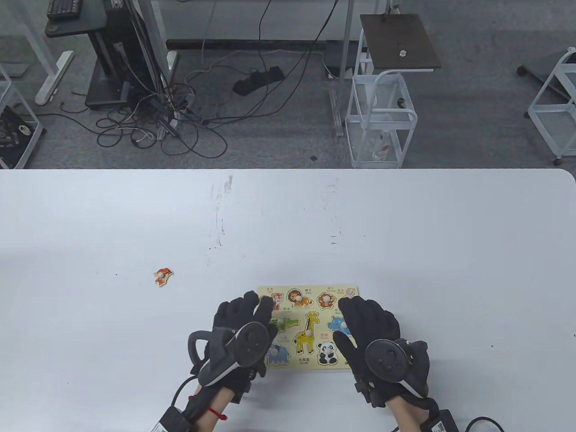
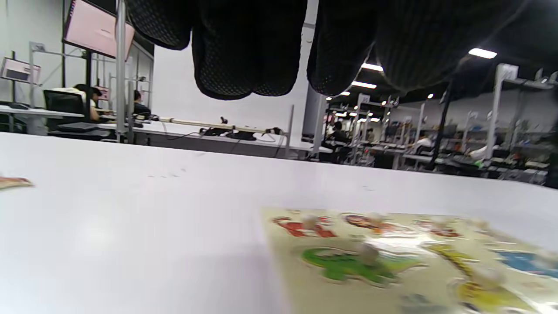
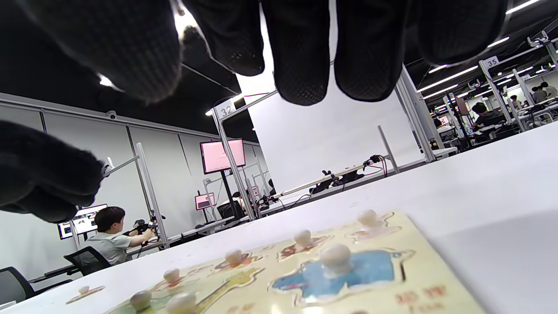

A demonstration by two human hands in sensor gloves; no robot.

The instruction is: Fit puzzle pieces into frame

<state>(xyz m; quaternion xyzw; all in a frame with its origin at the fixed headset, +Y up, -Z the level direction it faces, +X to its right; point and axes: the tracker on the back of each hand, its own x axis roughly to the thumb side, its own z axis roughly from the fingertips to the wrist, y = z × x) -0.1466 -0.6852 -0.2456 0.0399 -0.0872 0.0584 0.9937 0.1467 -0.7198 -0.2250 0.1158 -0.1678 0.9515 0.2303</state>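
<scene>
A yellow wooden animal puzzle frame (image 1: 310,290) lies near the table's front edge, with several pieces seated: lion, giraffe (image 1: 307,333), crocodile (image 1: 286,322), panda, blue hippo (image 1: 338,322). My left hand (image 1: 245,315) hovers over the frame's left side, fingers spread, holding nothing. My right hand (image 1: 366,317) hovers over its right side, fingers spread, empty. One loose orange piece (image 1: 162,275) lies on the table to the left, apart from the frame; it shows at the left wrist view's edge (image 2: 13,182). In the right wrist view the hippo (image 3: 335,272) sits below my fingers (image 3: 301,65).
The white table (image 1: 405,234) stretches wide behind and beside the frame. Beyond its far edge are floor cables, a white wire cart (image 1: 378,121) and desk legs.
</scene>
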